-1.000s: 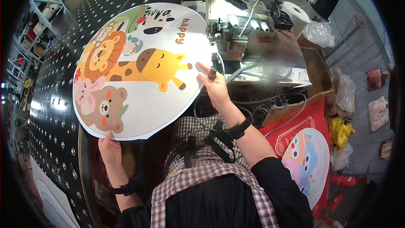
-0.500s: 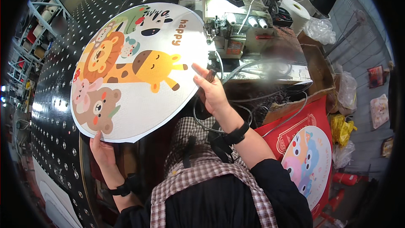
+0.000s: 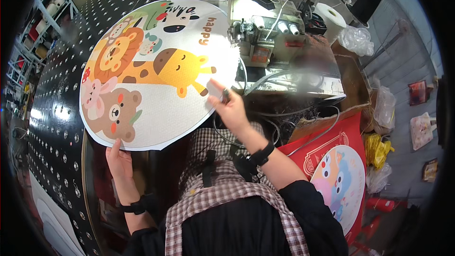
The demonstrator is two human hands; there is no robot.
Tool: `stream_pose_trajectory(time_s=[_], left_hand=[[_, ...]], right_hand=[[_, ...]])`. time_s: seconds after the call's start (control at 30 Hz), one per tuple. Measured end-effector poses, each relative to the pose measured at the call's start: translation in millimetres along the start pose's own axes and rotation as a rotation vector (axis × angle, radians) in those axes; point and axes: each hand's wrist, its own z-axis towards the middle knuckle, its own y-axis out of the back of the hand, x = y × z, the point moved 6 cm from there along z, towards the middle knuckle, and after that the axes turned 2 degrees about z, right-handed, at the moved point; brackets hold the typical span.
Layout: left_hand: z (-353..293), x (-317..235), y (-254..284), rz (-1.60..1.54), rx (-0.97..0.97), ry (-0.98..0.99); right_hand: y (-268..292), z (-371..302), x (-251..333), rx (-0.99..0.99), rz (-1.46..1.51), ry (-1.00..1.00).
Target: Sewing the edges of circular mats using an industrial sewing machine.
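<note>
A large round white mat printed with cartoon animals lies on the dark studded table, its right edge under the lit head of a sewing machine. My left hand pinches the mat's near left rim, thumb on top beside the printed bear. At the near right rim, my right hand rests its fingertips on the mat's surface. A small dark tool sits in that hand; its exact kind is hard to make out. The stitching spot is washed out by the lamp.
Thread cones stand behind the machine at right. Looped grey cable hangs below the machine near a cardboard box. Another round printed mat leans on a red sheet at my right. The studded table extends left.
The mat has turned slightly and moved a little toward the right by the machine. My right hand has slid back along the rim, slightly left and nearer; my left hand still holds the rim.
</note>
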Motion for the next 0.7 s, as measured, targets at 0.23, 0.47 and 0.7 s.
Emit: stream_pose_trajectory(time_s=[0.23, 0.47, 0.7], left_hand=[[-2.1, 25.9, -13.5, 0.035, 0.005, 0.078], [30.4, 0.5, 26.1, 0.021, -0.165, 0.050], [-6.6, 31.4, -12.6, 0.127, -0.132, 0.029]], right_hand=[[-21.6, -7.2, -1.4, -0.028, 0.053, -0.025], [21.2, 29.0, 1.6, -0.101, 0.118, -0.086], [-0.1, -0.2, 4.3, -0.057, 0.009, 0.040]])
